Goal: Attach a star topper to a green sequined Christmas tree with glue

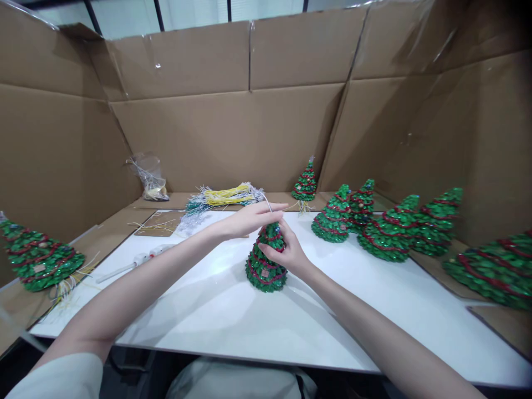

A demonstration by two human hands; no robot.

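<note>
A small green Christmas tree figurine [266,271] with red garlands stands upright on the white table in front of me. My right hand [288,252] is closed around its upper part, thumb across the front. Above the tree's tip, my left hand [255,219] has its fingers pressed together around a thin white wire [267,201], which arches up behind them. The fingertips of both hands nearly meet at the top. Where the wire's end sits is hidden by my fingers.
Several similar trees [332,216] stand at the right; one tree [305,182] is at the back and another [39,257] at the left. A yellow-tied wire bundle [226,195], a plastic bag [152,177] and a white-handled tool [124,269] lie leftward. Cardboard walls [199,133] surround the table.
</note>
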